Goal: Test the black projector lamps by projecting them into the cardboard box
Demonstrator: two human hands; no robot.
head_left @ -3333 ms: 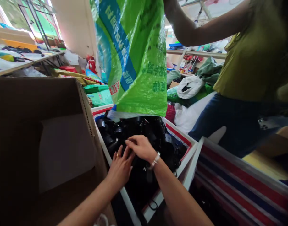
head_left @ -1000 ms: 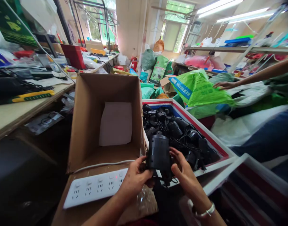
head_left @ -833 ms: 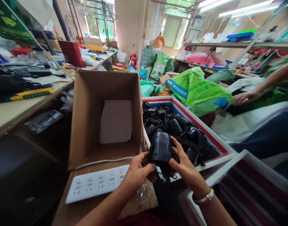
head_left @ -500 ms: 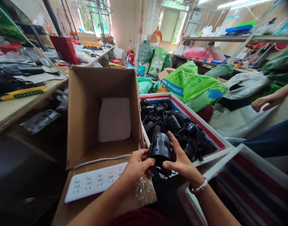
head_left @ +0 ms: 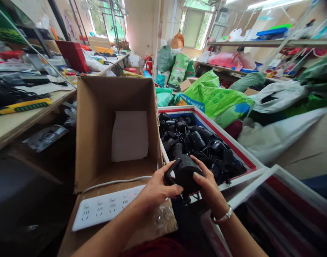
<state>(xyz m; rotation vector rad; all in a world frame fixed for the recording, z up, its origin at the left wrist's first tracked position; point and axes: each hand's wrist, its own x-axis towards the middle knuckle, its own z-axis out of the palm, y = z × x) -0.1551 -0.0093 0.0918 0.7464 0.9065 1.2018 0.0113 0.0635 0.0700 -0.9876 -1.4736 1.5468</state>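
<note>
Between my two hands, above the near edge of the striped bin, is a black cylindrical device (head_left: pixel 186 174) with a bracket on its left side and a cord underneath. My left hand (head_left: pixel 160 186) grips it by the bracket side. Thumb and fingers of my right hand (head_left: pixel 207 182), a metal bracelet at the wrist, are closed on its right side. Its flat round end is turned toward me. Many similar black devices with tangled cords (head_left: pixel 197 141) fill the striped bin (head_left: pixel 250 162) just beyond. To the left, an open cardboard box (head_left: pixel 92 135) lies with its mouth facing me, a pale sheet (head_left: pixel 130 136) inside.
A white power strip (head_left: pixel 106 207) with a grey cable lies before the box. Another striped bin (head_left: pixel 276 210) stands at the right. Green bags (head_left: pixel 217 92) are piled behind, a cluttered workbench (head_left: pixel 26 110) runs along the left, and a shelf (head_left: pixel 254 43) spans the back right.
The black device has been turned in my hands, from its slotted side showing to its flat end facing me. Another person's hand at the right has gone from view.
</note>
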